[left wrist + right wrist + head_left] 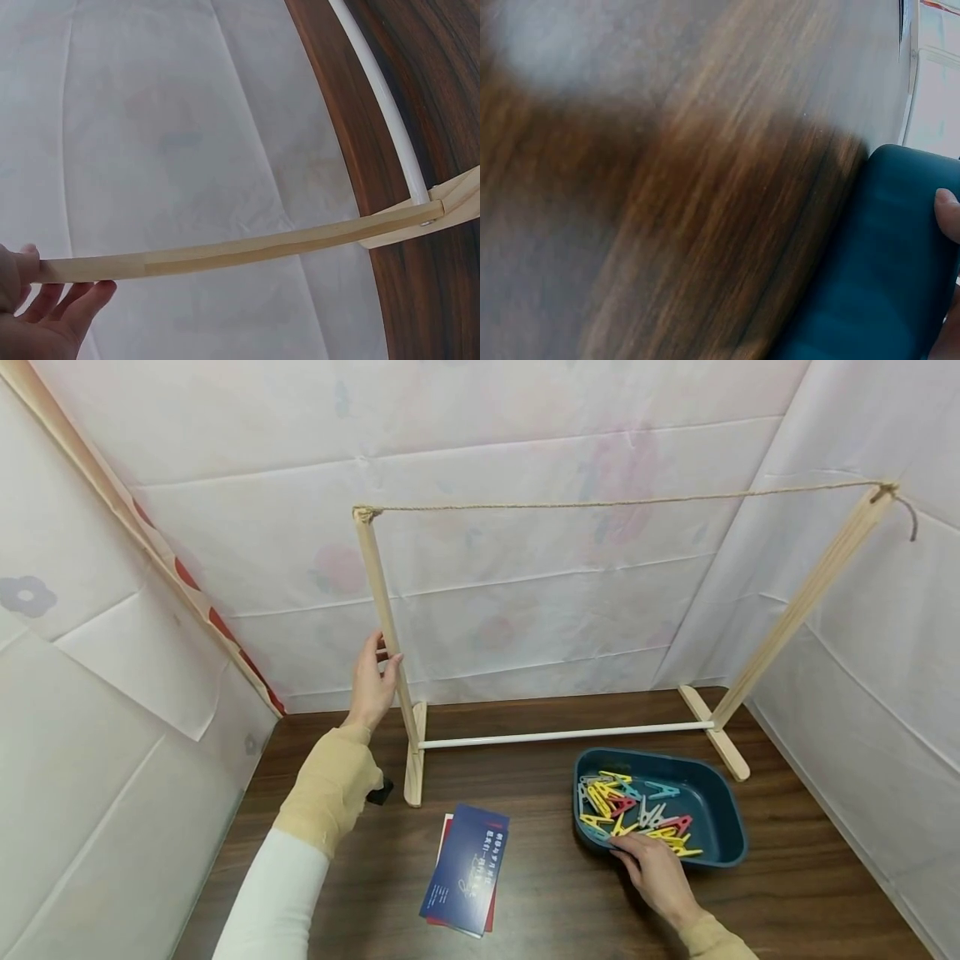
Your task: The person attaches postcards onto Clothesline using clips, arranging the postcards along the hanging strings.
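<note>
My left hand (372,681) holds the left wooden post (383,589) of a rope stand about midway up. In the left wrist view, the thumb lies on one side of the post (247,251) and the fingers on the other. My right hand (657,872) grips the near rim of a dark blue plastic basin (722,810). The right wrist view shows the thumb (949,214) against the basin's outer wall (877,262), with the other fingers mostly out of frame. Yellow, red, blue and grey clothespins (606,795) lie piled in the basin, mainly at its left and front.
A thin rope (555,506) runs between the post tops, and a white rod (562,736) joins their feet. The right post (802,602) stands behind the basin. Printed cards (467,868), blue one uppermost, lie stacked on the brown table (547,893). Pale sheeting (525,577) surrounds the table.
</note>
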